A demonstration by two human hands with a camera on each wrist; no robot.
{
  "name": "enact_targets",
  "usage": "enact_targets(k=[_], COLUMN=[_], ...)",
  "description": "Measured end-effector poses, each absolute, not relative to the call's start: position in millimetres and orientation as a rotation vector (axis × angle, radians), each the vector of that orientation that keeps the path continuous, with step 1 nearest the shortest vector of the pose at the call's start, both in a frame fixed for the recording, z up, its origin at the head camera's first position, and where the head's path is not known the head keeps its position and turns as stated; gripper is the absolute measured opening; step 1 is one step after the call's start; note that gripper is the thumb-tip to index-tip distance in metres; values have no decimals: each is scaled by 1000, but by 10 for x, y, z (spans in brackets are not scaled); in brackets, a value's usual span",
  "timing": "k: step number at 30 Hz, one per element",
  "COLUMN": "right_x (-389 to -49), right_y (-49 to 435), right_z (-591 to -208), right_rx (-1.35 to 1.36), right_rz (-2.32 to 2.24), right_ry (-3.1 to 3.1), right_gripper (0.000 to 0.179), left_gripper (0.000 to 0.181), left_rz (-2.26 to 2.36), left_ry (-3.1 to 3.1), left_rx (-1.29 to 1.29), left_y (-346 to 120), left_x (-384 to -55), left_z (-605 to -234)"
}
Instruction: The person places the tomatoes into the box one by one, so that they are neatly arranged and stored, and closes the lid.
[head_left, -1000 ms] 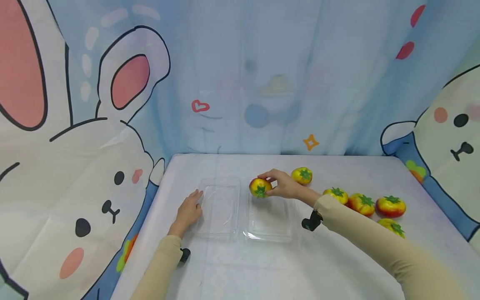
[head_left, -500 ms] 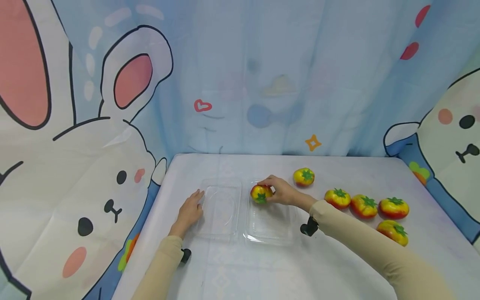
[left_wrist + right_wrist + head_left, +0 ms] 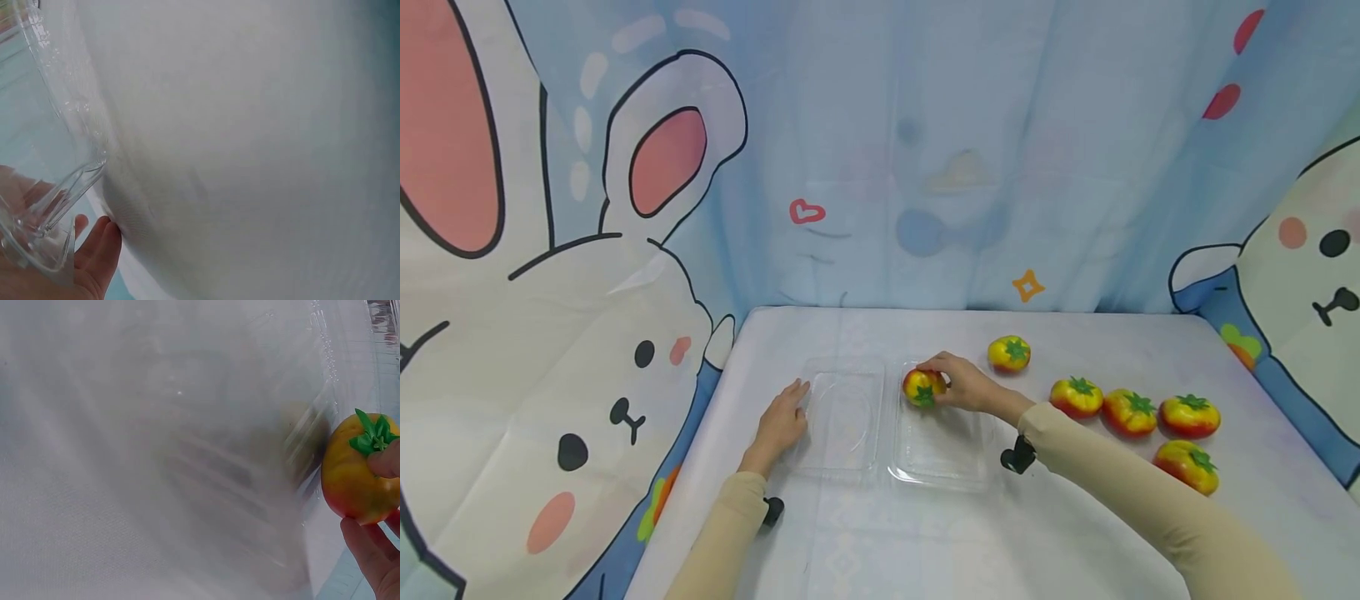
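A clear plastic clamshell box lies opened flat, its left half (image 3: 844,433) beside its right half (image 3: 940,454). My right hand (image 3: 966,383) grips a yellow-and-red tomato (image 3: 922,388) at the far left corner of the right half. The right wrist view shows this tomato (image 3: 359,472) with its green leafy top, a thumb on the top and fingers under its side. On the other side, my left hand (image 3: 782,423) rests with extended fingers at the left half's outer edge. In the left wrist view, fingertips (image 3: 111,234) show beside the clear plastic wall (image 3: 56,206).
One tomato (image 3: 1009,354) sits behind my right hand. Several more, among them one tomato (image 3: 1190,416) and a nearer one (image 3: 1185,467), lie to the right, close to the right sleeve (image 3: 1120,467). A printed curtain (image 3: 865,150) hangs behind the white table (image 3: 880,542).
My right hand has lowered the tomato slightly into the far left corner of the box's right half. The left hand stays at the left half's edge.
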State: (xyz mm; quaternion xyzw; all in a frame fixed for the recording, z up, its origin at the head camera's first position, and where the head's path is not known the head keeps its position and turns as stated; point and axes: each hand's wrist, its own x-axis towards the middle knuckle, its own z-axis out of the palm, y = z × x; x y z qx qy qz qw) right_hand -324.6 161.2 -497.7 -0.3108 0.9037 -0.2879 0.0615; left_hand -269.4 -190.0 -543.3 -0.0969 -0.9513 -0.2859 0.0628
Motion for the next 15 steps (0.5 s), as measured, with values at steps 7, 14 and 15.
enact_targets(k=[7,14,15], right_x=[-3237,-3237,-3237], right_y=[1611,1655,1662], right_z=[-4963,-4986,-4983], right_rx=[-901,-887,-886], right_rz=[-870,-859,-862], right_ry=[2775,2784,2784], right_gripper=[56,55,55], left_gripper=[50,50,50], left_rz=[-868,-875,-877], left_ry=[-2866,-2877,-2878], left_rx=[-287,-280,-280], left_y=[-1893,-1892,-1893], left_x=[-2699,-2691,-2688], left_z=[-5421,-5424,-5425])
